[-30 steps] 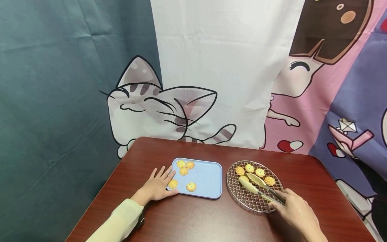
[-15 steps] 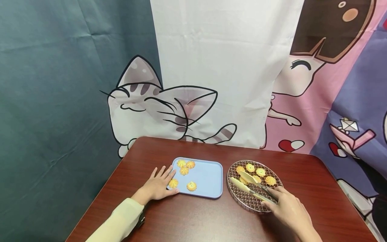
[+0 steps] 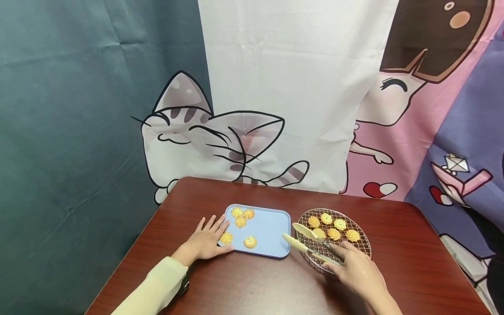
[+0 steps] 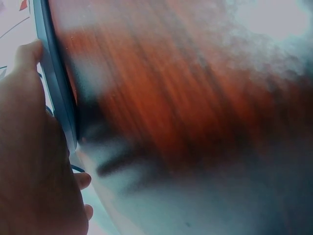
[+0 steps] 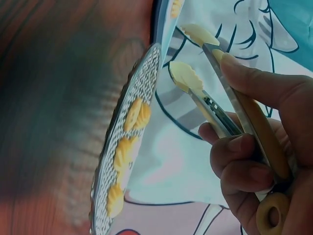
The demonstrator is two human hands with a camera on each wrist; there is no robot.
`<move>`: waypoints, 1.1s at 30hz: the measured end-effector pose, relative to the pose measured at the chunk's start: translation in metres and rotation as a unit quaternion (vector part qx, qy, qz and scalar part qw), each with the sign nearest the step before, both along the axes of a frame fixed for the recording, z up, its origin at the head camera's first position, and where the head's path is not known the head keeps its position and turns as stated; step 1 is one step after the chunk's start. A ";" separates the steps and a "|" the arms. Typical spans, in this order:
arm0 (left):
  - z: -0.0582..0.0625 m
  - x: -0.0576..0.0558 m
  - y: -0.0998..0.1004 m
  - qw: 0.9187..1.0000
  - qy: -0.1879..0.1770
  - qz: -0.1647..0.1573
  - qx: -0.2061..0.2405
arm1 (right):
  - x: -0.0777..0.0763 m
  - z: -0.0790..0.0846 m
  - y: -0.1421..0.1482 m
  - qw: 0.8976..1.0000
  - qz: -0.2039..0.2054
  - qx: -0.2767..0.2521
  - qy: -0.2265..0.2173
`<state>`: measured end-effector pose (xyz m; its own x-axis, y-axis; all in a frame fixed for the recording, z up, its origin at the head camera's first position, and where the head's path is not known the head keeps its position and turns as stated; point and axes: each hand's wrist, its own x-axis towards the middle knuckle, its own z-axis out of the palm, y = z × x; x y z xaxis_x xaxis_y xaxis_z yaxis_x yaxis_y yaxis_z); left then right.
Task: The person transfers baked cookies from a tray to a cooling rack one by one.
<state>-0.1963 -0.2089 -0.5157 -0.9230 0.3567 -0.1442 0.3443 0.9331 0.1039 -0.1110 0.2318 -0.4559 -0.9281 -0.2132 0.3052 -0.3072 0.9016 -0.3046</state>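
Observation:
My right hand [image 3: 354, 267] grips a pair of tongs [image 3: 311, 245] with pale yellow tips. The tongs' arms are spread, and nothing shows between the tips. In the head view, those tips lie across the gap between the round wire rack and the blue tray [image 3: 271, 232]; the right wrist view shows them raised above the rack [image 5: 149, 73]. Several piped butter cookies [image 3: 334, 234] sit on the rack. My left hand [image 3: 204, 243] rests at the tray's left edge, fingers spread, thumb at its near left corner. Several cookies [image 3: 250, 242] lie on the tray's left half.
Tray and rack stand side by side on a reddish-brown wooden table [image 3: 252, 284]. Behind the table hangs a curtain [image 3: 275, 87] printed with a cartoon cat and a figure. The left wrist view is mostly blurred tabletop.
My right hand has moved left with the tongs, from over the rack's cookies toward the tray's right edge. The cookies there are now more exposed. My left hand has stayed put.

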 end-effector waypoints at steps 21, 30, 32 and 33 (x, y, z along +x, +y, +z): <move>0.000 0.000 0.001 1.000 0.006 0.001 0.001 | -0.006 0.000 -0.037 0.999 0.022 -0.007 -0.024; -0.001 0.000 0.001 1.000 0.004 0.003 0.002 | -0.007 -0.002 -0.051 0.999 0.026 -0.007 -0.018; -0.001 0.000 0.001 1.000 0.006 0.003 0.000 | -0.008 -0.003 -0.053 0.999 0.028 -0.006 -0.021; -0.002 0.000 0.001 1.000 0.006 0.003 0.000 | -0.009 -0.003 -0.055 0.999 0.029 -0.005 -0.021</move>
